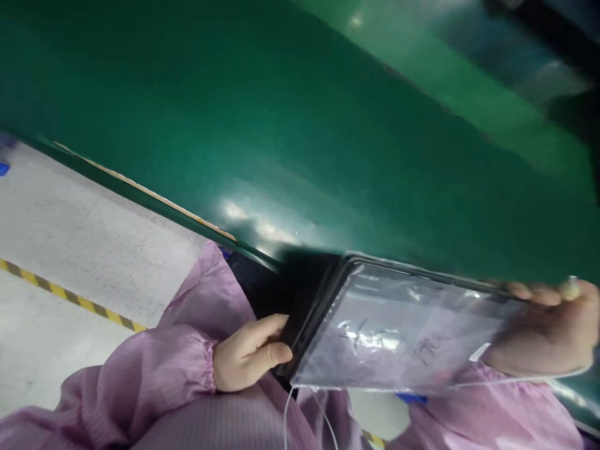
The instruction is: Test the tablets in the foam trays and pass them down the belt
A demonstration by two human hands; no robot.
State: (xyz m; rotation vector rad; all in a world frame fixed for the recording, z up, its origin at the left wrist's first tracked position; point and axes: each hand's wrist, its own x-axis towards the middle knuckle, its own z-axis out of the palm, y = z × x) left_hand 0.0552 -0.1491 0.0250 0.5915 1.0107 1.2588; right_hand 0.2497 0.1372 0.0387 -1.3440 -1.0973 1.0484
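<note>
I hold a flat dark-framed panel (403,325) wrapped in a clear plastic bag, tilted against the near edge of a green table (300,144). My left hand (248,356) is closed on the panel's left end, thumb on the dark frame. My right hand (548,331) grips the right end, fingers curled over the top edge. Both sleeves are pink. Faint handwriting shows on the bag. The picture is blurred by motion.
Grey floor (84,231) lies at the left with a yellow-and-black striped line (70,295). A thin white cable (287,419) hangs below the panel. A darker shiny surface (515,56) sits at the upper right of the table.
</note>
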